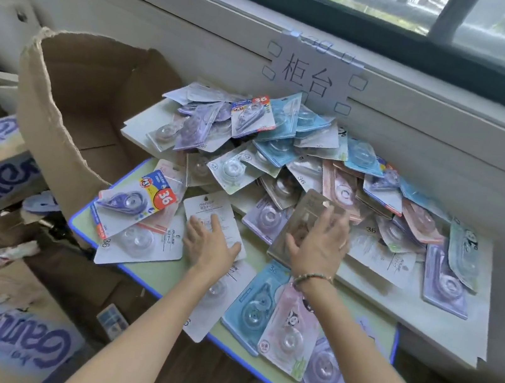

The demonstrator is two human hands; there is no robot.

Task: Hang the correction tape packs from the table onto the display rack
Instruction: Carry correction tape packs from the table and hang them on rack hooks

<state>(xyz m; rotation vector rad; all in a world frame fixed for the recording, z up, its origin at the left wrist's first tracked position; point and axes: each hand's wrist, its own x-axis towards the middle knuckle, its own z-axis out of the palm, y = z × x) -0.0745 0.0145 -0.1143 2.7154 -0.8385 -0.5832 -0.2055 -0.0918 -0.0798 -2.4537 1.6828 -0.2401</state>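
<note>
A green table with a blue edge holds a wide heap of correction tape packs. Both forearms reach in from below — the left hand lies flat, fingers spread, on a white pack; the right hand curls around a brown pack, tilting it up.

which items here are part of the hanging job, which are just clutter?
Job:
- heap of blister-carded correction tape packs
- brown pack gripped by right hand
- white-backed pack under left hand
- green blue-edged table

Clutter:
- torn brown cardboard box
- printed cartons
- taped paper sign
</note>
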